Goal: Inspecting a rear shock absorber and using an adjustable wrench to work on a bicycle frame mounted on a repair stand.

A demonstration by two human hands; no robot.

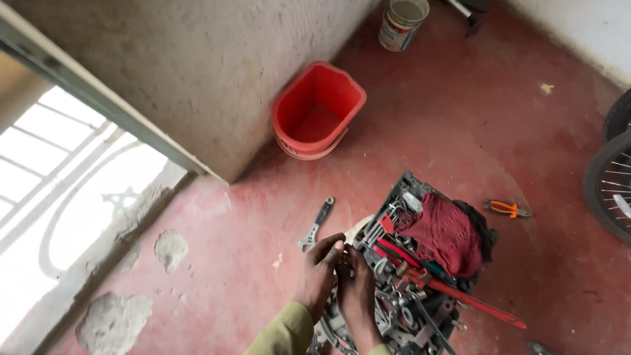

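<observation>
Both my hands meet at the near left edge of an open toolbox (401, 187) crammed with metal tools. My left hand (320, 273) has its fingers curled against my right hand (356, 289), and what they hold between them is hidden. A dark red rag (444, 231) lies over the box's far side. Red-handled tools (460, 296) stick out toward the lower right. An adjustable wrench (317, 223) lies on the red floor just beyond my left hand.
A red bucket (317, 110) stands against the grey wall. A paint can (401, 23) sits farther back. Orange-handled pliers (507, 209) lie right of the toolbox. A bicycle wheel (608, 187) shows at the right edge. A barred opening is at left.
</observation>
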